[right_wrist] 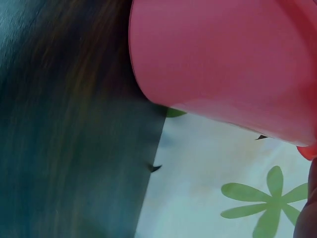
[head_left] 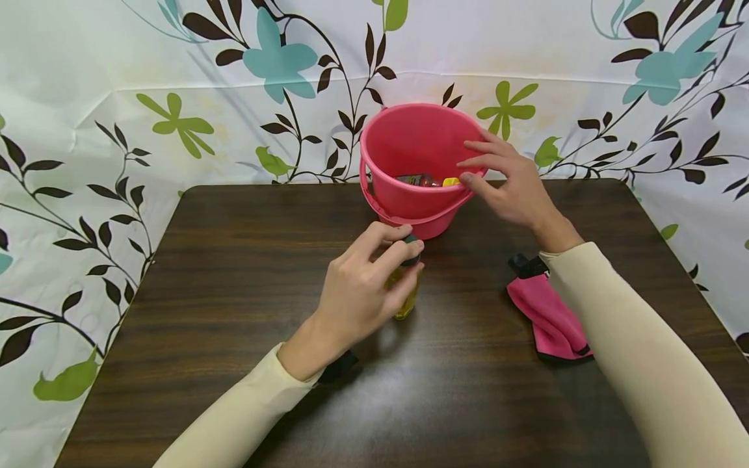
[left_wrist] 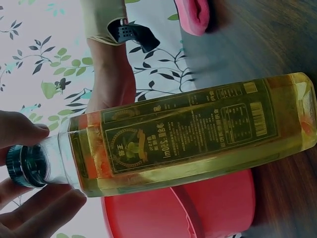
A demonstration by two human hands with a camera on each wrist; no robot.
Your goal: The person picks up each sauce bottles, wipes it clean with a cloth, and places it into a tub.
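A clear bottle of yellow oil (left_wrist: 198,134) with a printed label and dark green cap (left_wrist: 25,166) is in my left hand (head_left: 365,276). Its thumb and fingers pinch the bottle around cap and neck, and the bottle's base is close over the table in the head view. Just beyond it stands a pink bucket (head_left: 404,201), leaning slightly to the right, its handle hanging in front. My right hand (head_left: 506,175) holds the bucket's right rim, fingertips over the inside. Inside lie packaged items, including a yellow one (head_left: 450,182), partly hidden by the wall.
On the dark wood-grain table (head_left: 234,292), a pink cloth item (head_left: 550,318) with black trim lies beside my right forearm. A white sheet (head_left: 175,97) with leaf and flower prints hangs behind the table's back edge, near the bucket.
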